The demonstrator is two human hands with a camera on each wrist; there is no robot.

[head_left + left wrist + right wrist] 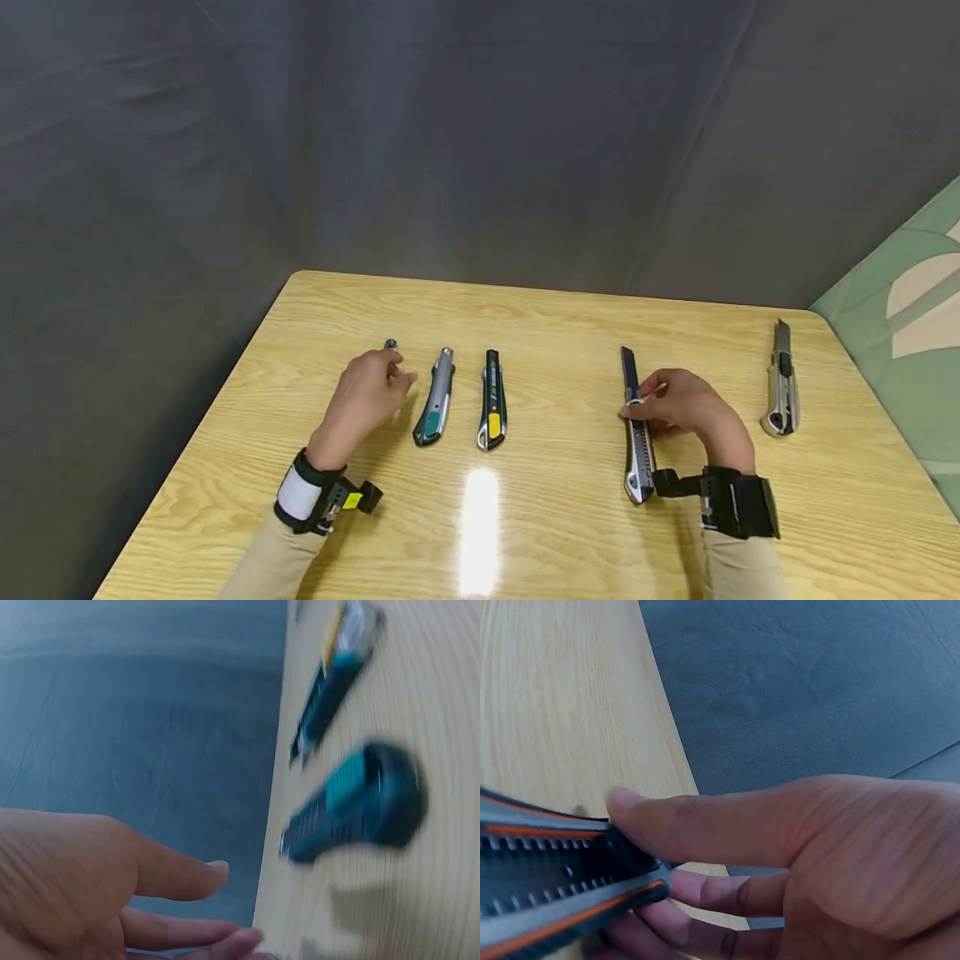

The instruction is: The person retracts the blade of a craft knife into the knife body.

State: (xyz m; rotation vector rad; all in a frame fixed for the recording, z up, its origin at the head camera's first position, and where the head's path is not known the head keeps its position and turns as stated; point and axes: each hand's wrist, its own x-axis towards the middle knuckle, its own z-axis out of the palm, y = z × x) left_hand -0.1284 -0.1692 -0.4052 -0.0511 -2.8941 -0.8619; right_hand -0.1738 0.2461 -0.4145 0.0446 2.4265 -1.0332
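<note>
My right hand (pixel 678 404) grips a long grey-and-black snap-off utility knife (pixel 641 467) with orange edging, which points away from me. In the right wrist view the thumb (pixel 682 821) lies on its slider end and the fingers curl beneath. On the left, my left hand (pixel 367 387) hovers at a partly hidden object, whose dark tip (pixel 391 343) shows beyond the fingers. The left wrist view has its thumb (pixel 187 874) apart from the fingers, with nothing between them. Just right of that hand lies a silver-and-green utility knife (pixel 435 400).
A black utility knife with a yellow slider (pixel 492 408) lies right of the green one. Near the table's right side is a beige-and-black utility knife (pixel 782 383). Dark cloth (pixel 480 150) hangs behind the wooden table (pixel 562 533), and a green patterned surface (pixel 922 333) borders it on the right.
</note>
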